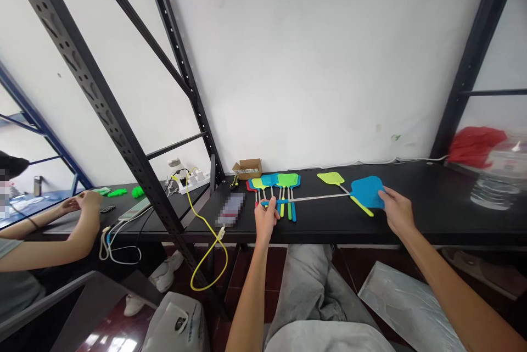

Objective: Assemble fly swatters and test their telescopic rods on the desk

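Note:
A blue fly swatter [365,193] with a long, extended metal rod is stretched sideways between my two hands above the black table. My left hand [267,219] is closed on its blue handle. My right hand [396,209] pinches the right edge of its blue head. Beneath the rod and beyond it lies a yellow-green fly swatter [331,178], its handle pointing toward me. Behind my left hand, several fly swatters [287,179] with red, yellow, blue and green heads lie side by side, handles toward me, partly covered by that hand.
A small cardboard box [247,168] stands by the wall. Left of the swatters, a phone [231,209] is plugged into a yellow cable [205,220]. A large clear water bottle [500,176] and a red bag [473,146] are at right. Another person's arms [82,225] rest at the left table.

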Demonstrator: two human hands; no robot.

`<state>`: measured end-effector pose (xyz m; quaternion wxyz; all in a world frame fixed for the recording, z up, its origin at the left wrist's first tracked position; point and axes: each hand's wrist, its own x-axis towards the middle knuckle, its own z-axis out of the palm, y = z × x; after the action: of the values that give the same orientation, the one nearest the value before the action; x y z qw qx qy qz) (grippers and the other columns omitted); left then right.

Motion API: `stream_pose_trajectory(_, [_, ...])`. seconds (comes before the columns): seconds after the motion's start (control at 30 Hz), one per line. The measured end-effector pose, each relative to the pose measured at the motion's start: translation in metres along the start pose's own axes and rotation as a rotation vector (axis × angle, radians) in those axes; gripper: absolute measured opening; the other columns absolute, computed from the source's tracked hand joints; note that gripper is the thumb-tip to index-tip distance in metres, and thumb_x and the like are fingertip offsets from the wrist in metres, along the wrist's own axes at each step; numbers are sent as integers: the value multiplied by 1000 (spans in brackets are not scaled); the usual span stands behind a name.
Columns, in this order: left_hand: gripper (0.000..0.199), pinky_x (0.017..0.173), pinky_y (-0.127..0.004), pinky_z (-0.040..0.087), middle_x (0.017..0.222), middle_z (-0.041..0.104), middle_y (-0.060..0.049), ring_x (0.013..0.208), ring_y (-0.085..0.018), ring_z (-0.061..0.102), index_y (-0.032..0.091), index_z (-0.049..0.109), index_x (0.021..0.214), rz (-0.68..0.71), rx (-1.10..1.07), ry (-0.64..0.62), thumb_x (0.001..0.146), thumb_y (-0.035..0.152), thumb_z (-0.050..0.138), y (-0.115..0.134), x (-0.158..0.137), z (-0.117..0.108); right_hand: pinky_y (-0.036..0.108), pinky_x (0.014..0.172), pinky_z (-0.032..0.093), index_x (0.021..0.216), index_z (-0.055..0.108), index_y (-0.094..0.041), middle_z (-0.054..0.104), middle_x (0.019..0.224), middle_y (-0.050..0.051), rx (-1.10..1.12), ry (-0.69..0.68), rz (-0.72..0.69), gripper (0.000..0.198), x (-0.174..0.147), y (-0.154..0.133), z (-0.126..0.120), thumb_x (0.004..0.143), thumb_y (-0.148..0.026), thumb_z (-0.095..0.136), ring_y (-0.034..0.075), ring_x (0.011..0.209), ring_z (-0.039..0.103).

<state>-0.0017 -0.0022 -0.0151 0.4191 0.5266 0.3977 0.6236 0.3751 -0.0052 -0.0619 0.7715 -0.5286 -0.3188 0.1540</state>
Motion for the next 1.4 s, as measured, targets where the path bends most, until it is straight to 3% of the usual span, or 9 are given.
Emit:
stream_pose_trajectory(0.1, [49,35,-20,25,38,47,3,30,-7,34,19,45,58,18,82,1,80,60,59,1,0,1,35,71,54,97,72,-17,72,92,9,34,-5,74,36,2,3,-2,66,-34,71,24,83,66])
stream_pose_trajectory(0.4, [58,39,-21,31,30,38,2,31,-9,37,21,41,43,51,172,-18,82,61,56,3,1,2,34,68,56,99,72,-16,72,89,8,74,-27,108,37,2,-1,-3,66,-33,72,23,82,67])
stream_pose_trajectory(0.6, [53,36,-20,26,34,46,1,30,-8,34,18,51,56,-22,113,-40,83,63,52,4,2,2,33,69,56,103,72,-15,73,91,9,54,-32,99,39,3,0,-5,68,-32,71,24,83,67])
stream_pose_trajectory(0.83, [53,34,-19,24,35,46,1,31,-8,36,17,51,59,-45,103,-93,85,63,48,4,2,0,33,68,57,108,71,-15,73,90,9,-59,-61,-12,43,1,-4,-5,71,-37,69,25,82,68])
stream_pose_trajectory(1.0, [48,33,-18,20,34,46,2,29,-7,33,18,49,64,-81,37,-125,85,61,50,2,4,-2,33,66,57,110,70,-14,72,96,11,-35,-89,63,44,-2,-11,-5,71,-35,69,25,84,68])
stream_pose_trajectory(1.2, [43,32,-17,17,37,48,4,28,-5,29,18,50,67,-119,-112,-162,83,57,54,0,7,-7,31,54,57,109,68,-14,71,86,9,90,-143,178,49,-9,-23,-2,68,-38,75,22,69,66])
stream_pose_trajectory(1.4, [39,32,-18,17,35,43,5,28,-5,27,18,46,60,-146,-166,-111,82,49,57,-2,7,-7,26,41,52,107,65,-19,62,70,1,149,-258,283,52,-16,-43,-5,64,-43,83,11,44,53])
